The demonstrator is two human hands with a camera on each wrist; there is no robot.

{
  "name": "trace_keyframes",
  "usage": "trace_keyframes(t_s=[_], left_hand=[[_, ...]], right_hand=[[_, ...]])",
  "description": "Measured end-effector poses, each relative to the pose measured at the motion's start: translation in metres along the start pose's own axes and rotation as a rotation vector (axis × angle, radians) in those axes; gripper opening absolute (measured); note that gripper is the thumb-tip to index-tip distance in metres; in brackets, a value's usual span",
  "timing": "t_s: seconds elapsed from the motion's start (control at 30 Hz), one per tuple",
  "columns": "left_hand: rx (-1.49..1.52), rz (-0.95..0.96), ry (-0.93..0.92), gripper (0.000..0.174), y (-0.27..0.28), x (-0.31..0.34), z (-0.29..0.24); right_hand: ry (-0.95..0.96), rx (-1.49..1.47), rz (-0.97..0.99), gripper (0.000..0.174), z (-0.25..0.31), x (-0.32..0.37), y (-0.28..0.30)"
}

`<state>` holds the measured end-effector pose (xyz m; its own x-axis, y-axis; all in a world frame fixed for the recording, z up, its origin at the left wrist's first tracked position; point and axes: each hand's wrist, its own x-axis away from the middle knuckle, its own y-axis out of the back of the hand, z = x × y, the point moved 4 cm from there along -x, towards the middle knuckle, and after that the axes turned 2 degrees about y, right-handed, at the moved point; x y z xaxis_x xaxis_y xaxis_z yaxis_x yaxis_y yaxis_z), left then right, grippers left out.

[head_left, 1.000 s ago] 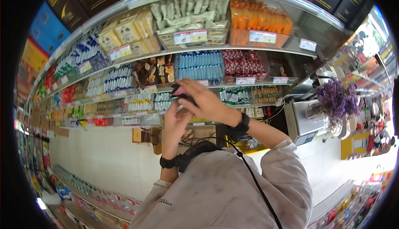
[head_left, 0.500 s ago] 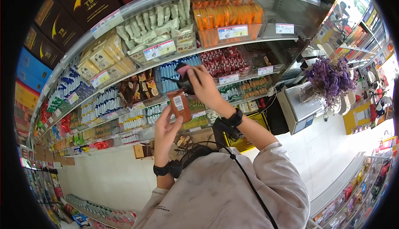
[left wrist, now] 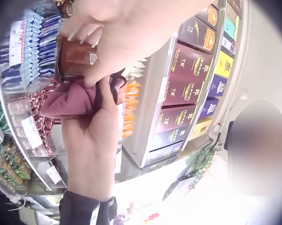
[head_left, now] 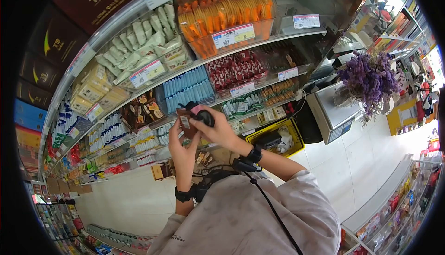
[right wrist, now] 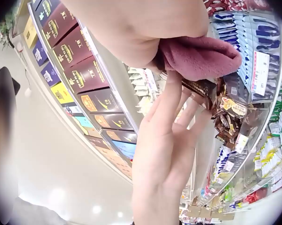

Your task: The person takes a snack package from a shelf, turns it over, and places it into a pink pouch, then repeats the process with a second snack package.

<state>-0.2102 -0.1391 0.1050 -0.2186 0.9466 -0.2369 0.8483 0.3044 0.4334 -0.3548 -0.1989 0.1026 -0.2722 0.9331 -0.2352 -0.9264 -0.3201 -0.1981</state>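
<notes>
My left hand holds a small brown packet with a white barcode label, pinched between thumb and fingers. In my right hand is a soft pink and black cloth, bunched up. The cloth lies right at the packet's edge and overlaps it in the left wrist view, where the packet's brown face shows. Both hands are up close together in front of the snack shelves; my right hand hides part of the cloth.
Light-blue sachets, red packets and orange-wrapped biscuits fill bins behind the hands. A yellow basket holding black and white things stands low on the right. Beyond it are a silver-topped machine and purple dried flowers.
The hands were overlapping, then parted, exposing the packet's barcode; now the right hand has come down with the cloth against the packet. The head view has shifted, with shelves sliding left.
</notes>
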Motion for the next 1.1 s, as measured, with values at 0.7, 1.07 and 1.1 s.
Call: trace_keyframes(t_s=[0.7,1.07,1.1], left_hand=[[0.278,-0.035,0.059,0.032,-0.008,-0.012,-0.005],[0.591,0.08,0.189,0.033,0.003,-0.01,-0.016],[0.622,0.073,0.209,0.033,0.009,-0.009,-0.015]], right_hand=[[0.256,0.038,0.148,0.041,-0.01,-0.02,0.015],[0.164,0.3,0.306,0.023,0.027,-0.023,0.025],[0.1,0.266,0.352,0.026,0.031,-0.021,0.019]])
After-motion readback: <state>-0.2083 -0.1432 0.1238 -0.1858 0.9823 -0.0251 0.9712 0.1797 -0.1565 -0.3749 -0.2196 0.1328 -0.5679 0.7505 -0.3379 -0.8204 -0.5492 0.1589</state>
